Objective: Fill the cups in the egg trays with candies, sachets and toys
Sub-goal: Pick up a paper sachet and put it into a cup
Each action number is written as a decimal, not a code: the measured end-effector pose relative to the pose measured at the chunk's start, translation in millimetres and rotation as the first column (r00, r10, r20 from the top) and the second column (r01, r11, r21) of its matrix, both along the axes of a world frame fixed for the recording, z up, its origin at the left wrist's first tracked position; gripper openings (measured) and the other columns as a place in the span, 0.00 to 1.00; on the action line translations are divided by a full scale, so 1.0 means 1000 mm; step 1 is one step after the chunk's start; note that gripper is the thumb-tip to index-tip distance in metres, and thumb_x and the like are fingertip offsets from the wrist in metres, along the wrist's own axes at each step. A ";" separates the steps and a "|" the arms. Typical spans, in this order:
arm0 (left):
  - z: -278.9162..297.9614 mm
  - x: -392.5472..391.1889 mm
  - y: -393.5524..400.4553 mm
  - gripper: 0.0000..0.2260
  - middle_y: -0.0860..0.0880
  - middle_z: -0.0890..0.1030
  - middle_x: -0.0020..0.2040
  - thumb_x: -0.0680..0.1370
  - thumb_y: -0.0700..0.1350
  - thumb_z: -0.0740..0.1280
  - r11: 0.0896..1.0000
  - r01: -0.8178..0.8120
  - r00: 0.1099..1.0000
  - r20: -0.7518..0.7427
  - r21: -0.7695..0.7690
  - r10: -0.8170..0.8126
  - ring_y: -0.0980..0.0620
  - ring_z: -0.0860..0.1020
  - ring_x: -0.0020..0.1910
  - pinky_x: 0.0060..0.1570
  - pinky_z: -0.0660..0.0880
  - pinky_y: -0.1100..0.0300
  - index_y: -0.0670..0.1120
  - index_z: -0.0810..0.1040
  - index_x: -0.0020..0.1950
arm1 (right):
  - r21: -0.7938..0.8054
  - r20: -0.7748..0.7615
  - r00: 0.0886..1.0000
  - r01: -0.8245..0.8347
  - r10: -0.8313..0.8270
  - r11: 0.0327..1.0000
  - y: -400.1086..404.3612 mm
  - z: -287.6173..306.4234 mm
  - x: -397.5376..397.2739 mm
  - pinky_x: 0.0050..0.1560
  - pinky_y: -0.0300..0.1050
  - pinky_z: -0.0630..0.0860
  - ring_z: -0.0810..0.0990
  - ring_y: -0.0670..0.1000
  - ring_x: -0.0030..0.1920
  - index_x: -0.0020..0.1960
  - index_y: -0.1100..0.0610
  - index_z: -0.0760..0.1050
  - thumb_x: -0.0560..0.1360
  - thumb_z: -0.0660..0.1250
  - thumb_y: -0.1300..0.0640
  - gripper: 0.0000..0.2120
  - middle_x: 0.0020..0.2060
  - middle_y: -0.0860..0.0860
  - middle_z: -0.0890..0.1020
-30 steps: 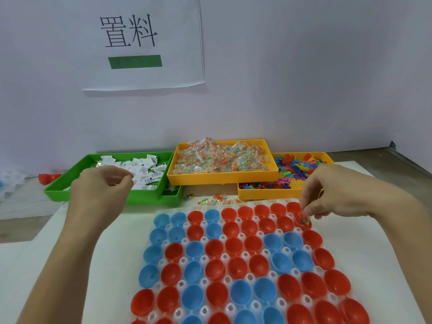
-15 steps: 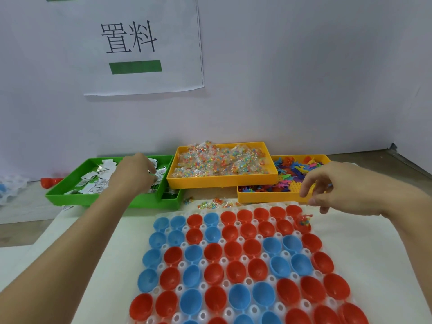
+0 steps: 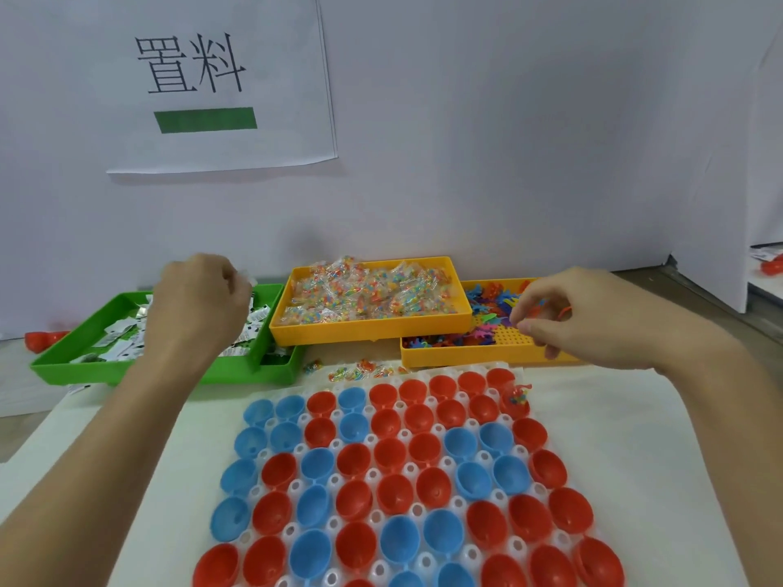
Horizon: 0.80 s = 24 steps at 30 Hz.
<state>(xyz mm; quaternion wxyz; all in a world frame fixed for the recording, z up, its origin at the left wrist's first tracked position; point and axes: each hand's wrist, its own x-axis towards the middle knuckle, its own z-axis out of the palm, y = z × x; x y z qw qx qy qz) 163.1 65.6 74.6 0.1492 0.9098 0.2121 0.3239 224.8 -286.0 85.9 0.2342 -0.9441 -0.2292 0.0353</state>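
So we've got the clear egg tray (image 3: 515,544) sitting on the white-covered worktop (image 3: 635,421) right in front of us, packed with red and blue cups (image 3: 394,493). Nearly all of them look bare inside; the one red cup (image 3: 516,401) at the far right, second row from the back, has a little bundle of colourful bits in it.

Along the back there are three bins. The green bin (image 3: 63,358) on the left holds the white sachets (image 3: 120,334), the yellow bin (image 3: 373,328) in the middle is heaped with wrapped candies (image 3: 373,292), and a second yellow bin (image 3: 474,357) on the right has the plastic toys (image 3: 491,296), its left end tucked under the candy bin. A few stray candies (image 3: 360,370) lie on the worktop between the bins and the tray.

Our left hand (image 3: 199,302) is over the green bin with the fingers curled in, and something white pokes out at the fingertips, so the grip looks closed on a sachet (image 3: 248,278), though it's blurry. Our right hand (image 3: 593,319) hovers over the toy bin, thumb and forefinger close together in a narrow grip; there's something orange in behind the fingers, but we can't tell if it's actually holding a toy.

A paper sign (image 3: 212,78) with a green bar hangs on the wall behind.
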 end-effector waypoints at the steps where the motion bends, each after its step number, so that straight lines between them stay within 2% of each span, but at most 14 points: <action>1: 0.004 -0.008 -0.011 0.13 0.40 0.81 0.32 0.80 0.44 0.65 0.999 0.043 0.998 0.051 -0.025 -0.042 0.38 0.77 0.35 0.39 0.75 0.51 0.38 0.81 0.39 | 0.025 0.010 1.000 -0.009 0.009 1.000 0.001 0.002 -0.002 0.35 0.36 0.71 0.83 0.40 0.34 0.46 0.44 0.79 0.79 0.67 0.51 0.04 0.34 0.46 0.83; 3: 0.008 -0.027 -0.037 0.11 0.46 0.82 0.30 0.78 0.45 0.68 0.970 0.193 0.978 0.109 -0.150 -0.178 0.48 0.81 0.32 0.37 0.76 0.57 0.42 0.82 0.39 | 0.098 0.032 0.998 -0.055 0.052 0.994 0.006 0.006 -0.006 0.37 0.36 0.72 0.83 0.41 0.34 0.46 0.44 0.80 0.79 0.68 0.51 0.04 0.33 0.44 0.84; 5: 0.010 -0.045 -0.067 0.09 0.50 0.83 0.30 0.77 0.47 0.70 0.843 0.400 0.916 0.127 -0.359 -0.380 0.57 0.81 0.29 0.34 0.76 0.64 0.46 0.84 0.39 | 0.202 0.015 0.990 -0.141 0.141 0.969 0.012 0.011 -0.013 0.41 0.37 0.74 0.84 0.42 0.37 0.47 0.44 0.81 0.78 0.69 0.50 0.03 0.36 0.42 0.85; 7: 0.009 -0.054 -0.095 0.07 0.51 0.84 0.32 0.77 0.46 0.71 0.689 0.552 0.814 0.123 -0.470 -0.568 0.59 0.81 0.31 0.35 0.76 0.67 0.49 0.84 0.39 | 0.301 -0.053 0.962 -0.239 0.267 0.923 0.020 0.015 -0.022 0.46 0.40 0.76 0.86 0.43 0.41 0.50 0.44 0.82 0.77 0.70 0.48 0.04 0.39 0.43 0.86; 10: 0.004 -0.055 -0.123 0.05 0.52 0.85 0.35 0.78 0.43 0.70 0.584 0.640 0.708 0.087 -0.499 -0.701 0.56 0.83 0.34 0.39 0.78 0.65 0.50 0.84 0.43 | 0.370 -0.084 0.915 -0.339 0.395 0.865 0.030 0.018 -0.031 0.48 0.41 0.77 0.86 0.45 0.45 0.53 0.45 0.82 0.76 0.72 0.48 0.07 0.43 0.44 0.87; 13: 0.001 -0.052 -0.136 0.03 0.54 0.86 0.36 0.78 0.44 0.70 0.567 0.660 0.676 0.059 -0.493 -0.735 0.57 0.84 0.35 0.43 0.80 0.58 0.51 0.83 0.46 | 0.455 -0.022 0.921 -0.336 0.388 0.825 0.036 0.018 -0.033 0.42 0.34 0.77 0.85 0.43 0.38 0.46 0.51 0.84 0.75 0.74 0.57 0.01 0.37 0.45 0.86; 14: 0.000 -0.051 -0.138 0.03 0.55 0.86 0.36 0.78 0.44 0.70 0.569 0.661 0.674 0.054 -0.490 -0.737 0.57 0.84 0.35 0.43 0.80 0.58 0.51 0.83 0.46 | 0.460 -0.012 0.925 -0.331 0.379 0.824 0.036 0.019 -0.033 0.41 0.33 0.76 0.84 0.43 0.37 0.44 0.53 0.84 0.74 0.75 0.59 0.02 0.36 0.45 0.86; 19: 0.003 -0.052 -0.140 0.05 0.57 0.85 0.35 0.78 0.47 0.70 0.594 0.669 0.683 0.056 -0.447 -0.728 0.61 0.83 0.35 0.40 0.78 0.66 0.50 0.83 0.44 | 0.409 -0.064 0.909 -0.353 0.412 0.842 0.031 0.024 -0.036 0.41 0.35 0.79 0.86 0.47 0.38 0.44 0.56 0.84 0.73 0.76 0.58 0.02 0.36 0.51 0.87; 24: 0.010 -0.054 -0.134 0.04 0.56 0.85 0.34 0.76 0.51 0.71 0.627 0.638 0.715 0.042 -0.447 -0.698 0.54 0.84 0.36 0.37 0.78 0.61 0.53 0.83 0.43 | 0.350 -0.075 0.938 -0.292 0.337 0.890 0.025 0.025 -0.033 0.36 0.37 0.79 0.85 0.47 0.35 0.44 0.58 0.84 0.73 0.75 0.61 0.00 0.35 0.52 0.86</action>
